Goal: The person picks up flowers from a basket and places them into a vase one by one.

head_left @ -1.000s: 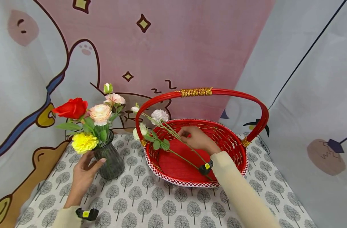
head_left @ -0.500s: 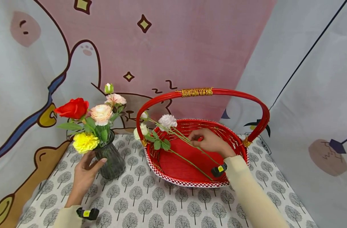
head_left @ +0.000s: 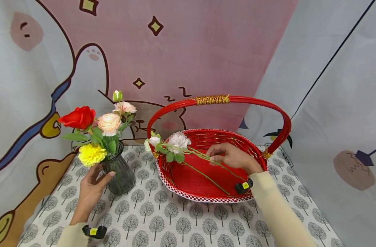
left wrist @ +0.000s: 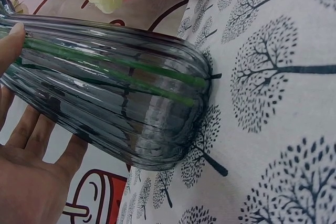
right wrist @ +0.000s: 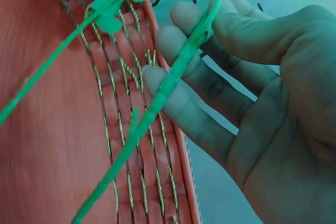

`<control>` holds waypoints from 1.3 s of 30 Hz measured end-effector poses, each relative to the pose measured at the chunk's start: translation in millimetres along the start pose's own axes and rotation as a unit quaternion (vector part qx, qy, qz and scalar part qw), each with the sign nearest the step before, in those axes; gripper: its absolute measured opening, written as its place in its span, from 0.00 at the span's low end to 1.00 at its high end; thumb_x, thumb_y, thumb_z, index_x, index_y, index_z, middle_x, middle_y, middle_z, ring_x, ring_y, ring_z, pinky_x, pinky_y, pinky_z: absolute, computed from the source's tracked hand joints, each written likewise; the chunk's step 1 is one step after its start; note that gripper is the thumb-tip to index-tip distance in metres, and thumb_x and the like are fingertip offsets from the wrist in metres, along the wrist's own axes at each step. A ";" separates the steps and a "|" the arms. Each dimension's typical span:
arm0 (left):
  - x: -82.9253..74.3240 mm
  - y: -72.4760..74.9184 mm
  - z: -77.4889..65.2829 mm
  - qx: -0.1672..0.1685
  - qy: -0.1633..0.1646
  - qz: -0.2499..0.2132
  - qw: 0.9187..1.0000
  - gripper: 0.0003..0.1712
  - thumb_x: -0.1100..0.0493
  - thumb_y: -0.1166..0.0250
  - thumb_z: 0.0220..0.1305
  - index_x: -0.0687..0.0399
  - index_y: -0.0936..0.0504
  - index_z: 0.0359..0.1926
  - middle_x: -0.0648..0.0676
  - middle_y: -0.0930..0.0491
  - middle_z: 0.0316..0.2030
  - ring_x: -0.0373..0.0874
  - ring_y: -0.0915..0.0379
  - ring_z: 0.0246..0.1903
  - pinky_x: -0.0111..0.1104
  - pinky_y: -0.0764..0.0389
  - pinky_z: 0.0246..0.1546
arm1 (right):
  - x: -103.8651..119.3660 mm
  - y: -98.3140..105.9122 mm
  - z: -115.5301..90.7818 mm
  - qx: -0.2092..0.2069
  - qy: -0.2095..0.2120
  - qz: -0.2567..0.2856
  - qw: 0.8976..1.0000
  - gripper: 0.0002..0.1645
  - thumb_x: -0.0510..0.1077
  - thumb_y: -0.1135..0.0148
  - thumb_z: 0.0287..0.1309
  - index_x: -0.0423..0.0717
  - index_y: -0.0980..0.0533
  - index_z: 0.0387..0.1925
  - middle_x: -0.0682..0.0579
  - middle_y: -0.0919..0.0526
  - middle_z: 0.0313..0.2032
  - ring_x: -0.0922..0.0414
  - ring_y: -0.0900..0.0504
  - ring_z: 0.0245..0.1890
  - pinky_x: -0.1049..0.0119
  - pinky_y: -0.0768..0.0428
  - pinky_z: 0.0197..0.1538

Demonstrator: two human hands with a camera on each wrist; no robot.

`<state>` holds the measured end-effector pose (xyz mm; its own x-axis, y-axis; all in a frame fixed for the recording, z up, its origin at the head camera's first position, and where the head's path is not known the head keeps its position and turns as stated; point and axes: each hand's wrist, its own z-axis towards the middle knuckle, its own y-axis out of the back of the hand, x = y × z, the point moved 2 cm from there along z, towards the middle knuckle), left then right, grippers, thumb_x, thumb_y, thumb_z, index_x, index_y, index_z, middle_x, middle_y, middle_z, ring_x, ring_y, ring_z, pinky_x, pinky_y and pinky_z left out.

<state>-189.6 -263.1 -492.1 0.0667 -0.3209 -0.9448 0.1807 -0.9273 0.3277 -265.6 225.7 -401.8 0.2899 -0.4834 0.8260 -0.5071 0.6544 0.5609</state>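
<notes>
My left hand (head_left: 90,190) holds a ribbed grey glass vase (head_left: 121,178), thumb on the near side and fingers round the other. Green stems show through the vase's wall in the left wrist view. Over the basket, my right hand (head_left: 234,158) pinches the green stem (right wrist: 142,129) of a white flower (head_left: 178,141) between thumb and fingers. That stem slants low across the red wicker basket (head_left: 203,199), its blooms towards the left rim. A second stem with green leaves (head_left: 175,156) lies in the basket, its pale bloom partly hidden at the left rim.
The vase carries a red rose (head_left: 79,117), a yellow carnation (head_left: 92,155) and pale pink blooms (head_left: 109,124). A tall red handle (head_left: 212,100) with gold binding arches over the basket. Tree-print cloth (head_left: 157,223) covers the table; a cartoon curtain (head_left: 206,51) hangs behind.
My right hand has moved right and slightly down with the white flower, so its blooms sink from above the left rim to lie lower there. The left hand and vase have stayed put.
</notes>
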 end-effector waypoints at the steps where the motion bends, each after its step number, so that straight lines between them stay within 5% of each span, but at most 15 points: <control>1: 0.2 -0.2 0.0 0.000 0.002 0.000 1.000 0.54 0.45 0.34 0.72 0.46 0.61 0.84 0.61 0.51 0.81 0.65 0.45 0.77 0.30 0.23 0.67 | 2.0 -0.7 -0.3 -0.001 0.001 0.003 1.000 0.04 0.39 0.35 0.68 0.49 0.17 0.42 0.47 0.12 0.38 0.46 0.14 0.40 0.55 0.12 0.47; 8: 0.6 -0.4 0.6 0.004 0.010 -0.001 1.000 0.55 0.44 0.34 0.72 0.44 0.62 0.84 0.60 0.53 0.81 0.65 0.46 0.77 0.49 0.31 0.72 | 28.2 -7.1 0.9 -0.014 0.018 -0.005 1.000 0.05 0.40 0.34 0.68 0.49 0.18 0.44 0.51 0.12 0.36 0.49 0.15 0.35 0.54 0.11 0.42; 19: -0.6 -1.1 -0.8 0.004 -0.001 -0.009 1.000 0.54 0.47 0.34 0.72 0.46 0.60 0.84 0.62 0.53 0.81 0.65 0.47 0.77 0.15 0.25 0.59 | 64.4 -20.4 9.9 -0.036 0.075 0.019 0.996 0.06 0.39 0.34 0.68 0.50 0.17 0.44 0.47 0.13 0.37 0.49 0.16 0.35 0.60 0.12 0.40; 22: -1.2 -1.3 -1.0 0.003 0.001 -0.007 1.000 0.54 0.46 0.34 0.72 0.45 0.60 0.84 0.61 0.53 0.81 0.64 0.48 0.78 0.18 0.24 0.62 | 73.5 -25.1 14.3 -0.048 0.093 0.031 0.994 0.06 0.38 0.34 0.68 0.50 0.17 0.44 0.45 0.13 0.38 0.46 0.15 0.35 0.60 0.11 0.41; 28: -2.3 -1.0 -0.7 0.002 0.006 0.005 1.000 0.54 0.45 0.35 0.72 0.45 0.61 0.84 0.59 0.55 0.82 0.63 0.48 0.78 0.41 0.28 0.71 | 95.2 -33.4 25.3 -0.087 0.121 0.055 0.987 0.07 0.37 0.33 0.67 0.50 0.16 0.44 0.46 0.12 0.39 0.48 0.13 0.35 0.58 0.10 0.42; 34: -1.7 0.4 -0.4 0.000 0.002 0.002 1.000 0.53 0.46 0.35 0.72 0.44 0.60 0.84 0.60 0.55 0.82 0.63 0.48 0.78 0.23 0.25 0.65 | 114.6 -42.1 40.5 -0.111 0.112 0.115 0.981 0.10 0.38 0.35 0.68 0.45 0.18 0.49 0.42 0.10 0.41 0.54 0.12 0.39 0.61 0.11 0.44; 39: -1.5 0.0 -0.5 0.004 0.007 -0.001 1.000 0.53 0.45 0.35 0.72 0.43 0.61 0.84 0.60 0.56 0.82 0.64 0.49 0.78 0.28 0.25 0.68 | 129.8 -50.4 54.0 -0.132 0.114 0.151 0.973 0.10 0.39 0.35 0.69 0.45 0.18 0.50 0.42 0.10 0.42 0.55 0.12 0.40 0.58 0.10 0.47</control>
<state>-189.2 -262.5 -490.7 0.0800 -0.3156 -0.9455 0.1737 -0.9297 0.3249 -246.2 98.6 -325.8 0.3472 -0.1232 0.9297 -0.3807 0.8875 0.2598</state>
